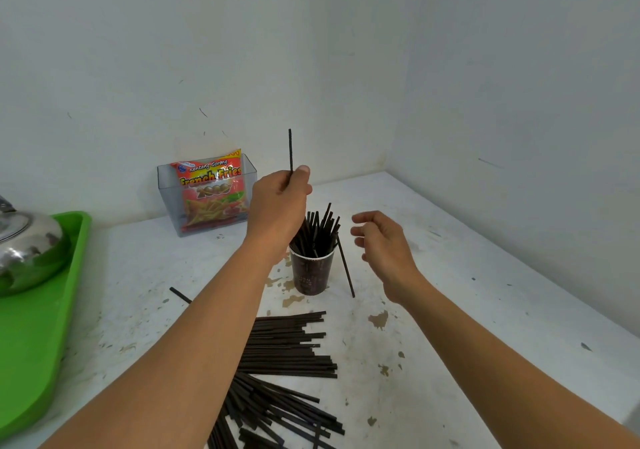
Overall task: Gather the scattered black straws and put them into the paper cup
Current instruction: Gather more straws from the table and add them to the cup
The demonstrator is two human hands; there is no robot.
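A dark paper cup (311, 274) stands upright on the white table, with several black straws (320, 230) sticking out of it. My left hand (278, 203) is raised above and left of the cup and pinches one black straw (290, 149) upright. My right hand (382, 244) hovers just right of the cup, its fingers loosely curled and holding nothing. One straw (345, 265) leans against the cup's right side. A pile of several black straws (291, 344) lies on the table in front of the cup, and more of them (273, 414) fan out nearer to me.
A green tray (38, 338) with a shiny metal kettle (27, 244) sits at the left. A clear plastic box (207, 196) holding a French fries snack bag stands against the back wall. A lone straw (180, 295) lies left of my forearm. Walls close the corner behind and to the right.
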